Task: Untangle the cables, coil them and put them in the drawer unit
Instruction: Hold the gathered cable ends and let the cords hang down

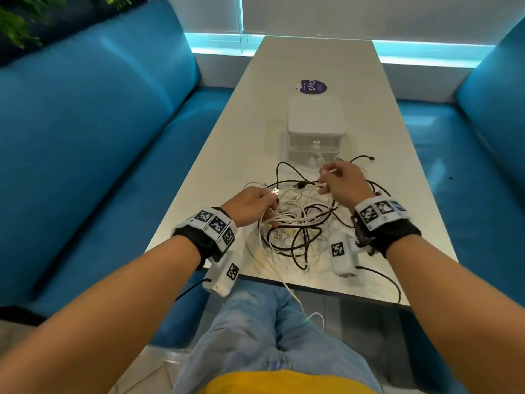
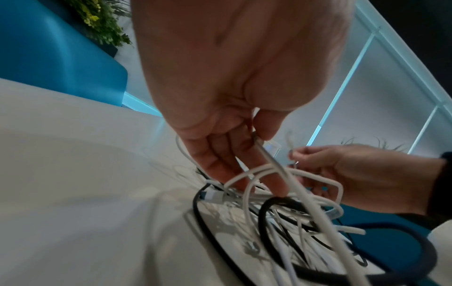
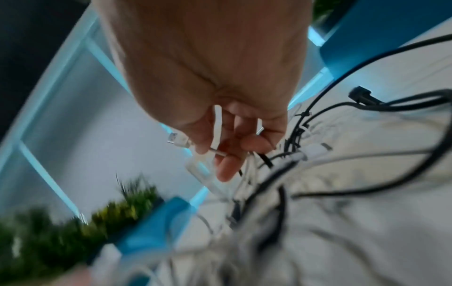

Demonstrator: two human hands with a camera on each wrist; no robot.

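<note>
The left hand [image 1: 250,204] is pinching a white cable's USB plug [image 1: 275,191] over the tangle [image 1: 298,223] lying on the table [image 1: 227,166]; the right hand [image 1: 345,184] is pinching another white cable. Pulling apart risks tightening knots, or dragging cables off the near edge, short of the drawer unit [image 1: 316,129]

rt wrist view blurred, cable tangle [image 3: 269,193] indistinct

Matt white table [image 1: 326,61], frosted plastic drawer unit [image 1: 316,120], rubbery cables [image 1: 295,226]
</note>
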